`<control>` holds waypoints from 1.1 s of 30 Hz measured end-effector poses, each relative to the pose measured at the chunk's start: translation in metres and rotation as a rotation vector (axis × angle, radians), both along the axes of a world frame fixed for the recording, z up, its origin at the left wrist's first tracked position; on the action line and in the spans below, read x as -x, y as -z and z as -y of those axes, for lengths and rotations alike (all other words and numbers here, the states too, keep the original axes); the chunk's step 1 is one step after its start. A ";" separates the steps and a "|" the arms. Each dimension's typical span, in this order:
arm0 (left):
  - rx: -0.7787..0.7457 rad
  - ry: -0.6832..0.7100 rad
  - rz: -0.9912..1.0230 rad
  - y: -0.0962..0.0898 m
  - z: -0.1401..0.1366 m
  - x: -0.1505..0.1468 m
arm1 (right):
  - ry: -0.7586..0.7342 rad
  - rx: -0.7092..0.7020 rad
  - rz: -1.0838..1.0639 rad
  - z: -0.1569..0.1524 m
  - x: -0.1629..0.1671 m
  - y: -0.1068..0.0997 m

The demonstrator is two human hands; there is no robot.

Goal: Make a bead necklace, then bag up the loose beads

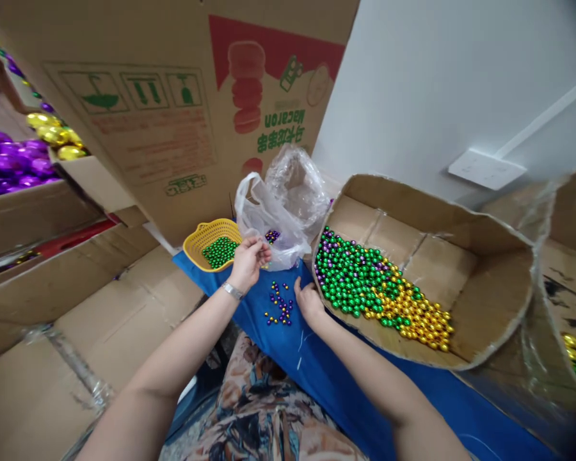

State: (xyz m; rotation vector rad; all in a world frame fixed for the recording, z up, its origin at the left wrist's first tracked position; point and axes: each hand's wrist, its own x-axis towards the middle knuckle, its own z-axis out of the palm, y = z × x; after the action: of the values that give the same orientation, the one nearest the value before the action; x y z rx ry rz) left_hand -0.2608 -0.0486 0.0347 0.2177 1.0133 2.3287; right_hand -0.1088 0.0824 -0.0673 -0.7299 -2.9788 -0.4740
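Note:
My left hand point(251, 259), with a metal watch band at its wrist, hovers beside a white plastic bag point(273, 211). Its fingers are curled together; whatever is in them is too small to make out. Just left of it stands a yellow basket point(196, 240) holding green beads point(219, 251). My right hand point(310, 302) rests on the blue cloth point(264, 346), against the side of a cut-down cardboard box point(484, 269), fingers slightly apart. Between my hands lie loose purple, gold and green beads point(282, 306). Some purple beads point(271, 237) show at the bag.
Green, gold and purple beads point(365, 282) are heaped in the cardboard box. A tall Macaron carton point(173, 128) stands behind. Clear plastic point(300, 182) lies by the wall. Larger purple ornaments point(14, 160) fill a box at left. A white socket point(487, 168) is on the wall.

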 end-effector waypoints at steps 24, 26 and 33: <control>0.760 0.230 -1.660 0.075 -0.039 -0.131 | 0.001 -0.059 -0.032 0.023 -0.135 -0.037; 0.804 0.229 -1.664 0.080 -0.055 -0.137 | -0.003 -0.056 -0.057 0.024 -0.134 -0.037; 0.892 0.203 -1.666 0.103 -0.071 -0.150 | -0.012 -0.078 -0.133 0.028 -0.133 -0.030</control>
State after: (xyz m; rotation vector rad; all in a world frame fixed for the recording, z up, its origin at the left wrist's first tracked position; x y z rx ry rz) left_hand -0.1105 0.0220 -0.0686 1.8539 2.3662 0.8734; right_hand 0.0245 0.0540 -0.0368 -0.7064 -2.8227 -0.5167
